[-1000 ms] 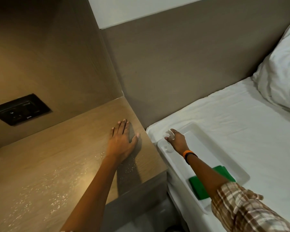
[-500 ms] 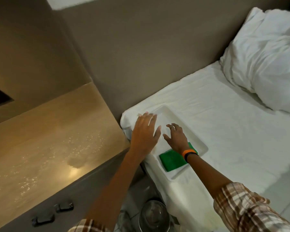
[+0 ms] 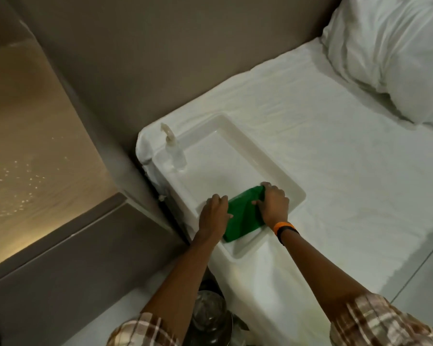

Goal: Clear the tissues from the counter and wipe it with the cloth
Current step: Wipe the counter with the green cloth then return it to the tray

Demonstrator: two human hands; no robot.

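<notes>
A folded green cloth (image 3: 243, 216) lies in the near end of a white tray (image 3: 250, 148) that sits on the bed corner. My left hand (image 3: 214, 212) grips the cloth's left edge, and my right hand (image 3: 273, 204) grips its right side, lifting a fold. A small clear spray bottle (image 3: 175, 152) with a white nozzle stands in the tray's far left corner. The wooden counter (image 3: 35, 151) at the left carries scattered droplets or specks. No tissues show on the visible part of it.
A white pillow (image 3: 390, 53) lies at the head of the white-sheeted bed (image 3: 348, 186). A grey padded wall (image 3: 160, 58) runs behind the bed and counter. Below, between my arms, stands a bin (image 3: 208, 318) with a clear liner.
My left hand left the counter and crossed to the tray. Both hands came down onto the green cloth and took hold of it. The camera swung right, toward the bed.
</notes>
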